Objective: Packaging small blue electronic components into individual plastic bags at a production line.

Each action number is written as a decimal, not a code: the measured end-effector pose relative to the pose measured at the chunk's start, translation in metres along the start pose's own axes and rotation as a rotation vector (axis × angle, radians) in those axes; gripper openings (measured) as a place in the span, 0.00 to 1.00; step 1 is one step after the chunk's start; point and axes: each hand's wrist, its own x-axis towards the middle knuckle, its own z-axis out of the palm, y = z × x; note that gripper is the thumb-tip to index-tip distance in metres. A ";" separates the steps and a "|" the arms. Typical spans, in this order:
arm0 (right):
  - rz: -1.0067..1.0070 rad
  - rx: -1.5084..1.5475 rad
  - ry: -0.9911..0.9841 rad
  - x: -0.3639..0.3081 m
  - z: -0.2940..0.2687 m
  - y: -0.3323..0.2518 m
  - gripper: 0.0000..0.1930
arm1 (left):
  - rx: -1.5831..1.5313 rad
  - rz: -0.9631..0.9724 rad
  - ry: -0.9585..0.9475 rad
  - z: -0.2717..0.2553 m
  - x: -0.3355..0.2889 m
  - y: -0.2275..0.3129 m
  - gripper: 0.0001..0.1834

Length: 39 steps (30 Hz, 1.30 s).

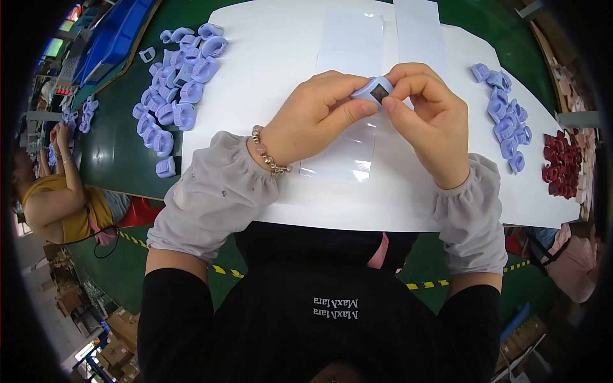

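Note:
Above the white sheet, both hands meet at a lavender wristwatch (pixel 379 92) with a small dark square face. My left hand (pixel 310 118) grips its left side between thumb and fingers. From the right, my right hand (pixel 434 118) is closed on the watch, its thumb and fingertips by the dark face; whether it also pinches some small piece there cannot be made out. Just below the hands lies a clear plastic film sheet (pixel 338 156). Part of the watch is hidden behind my fingers.
Many lavender watches (pixel 172 80) are heaped at the left, with more watches (pixel 504 115) at the right. Dark red pieces (pixel 562 165) lie beyond those. Another film sheet (pixel 350 41) sits at the back. A blue bin (pixel 108 45) and a co-worker (pixel 60 198) are at far left.

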 end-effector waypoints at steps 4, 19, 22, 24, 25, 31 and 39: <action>-0.019 -0.043 0.002 0.000 0.000 0.003 0.04 | 0.008 -0.019 0.001 0.000 -0.001 0.001 0.14; 0.227 -0.020 -0.026 0.004 0.003 -0.010 0.13 | -0.018 -0.013 -0.045 -0.003 0.000 -0.002 0.16; 0.288 0.034 -0.010 0.001 0.001 -0.012 0.11 | -0.162 -0.081 0.020 0.003 0.000 0.004 0.21; 0.184 -0.187 0.015 -0.003 -0.012 -0.009 0.11 | 0.064 0.015 0.043 -0.008 0.001 0.008 0.22; 0.092 -0.409 0.057 -0.004 -0.021 -0.006 0.11 | 0.276 0.102 0.050 -0.016 0.002 0.009 0.24; 0.204 -1.184 0.484 -0.015 -0.090 -0.024 0.14 | 1.312 -0.052 0.360 -0.130 -0.018 0.001 0.13; -0.306 -0.717 -0.034 0.019 -0.022 -0.029 0.18 | 1.113 -0.176 0.243 -0.131 -0.009 0.001 0.12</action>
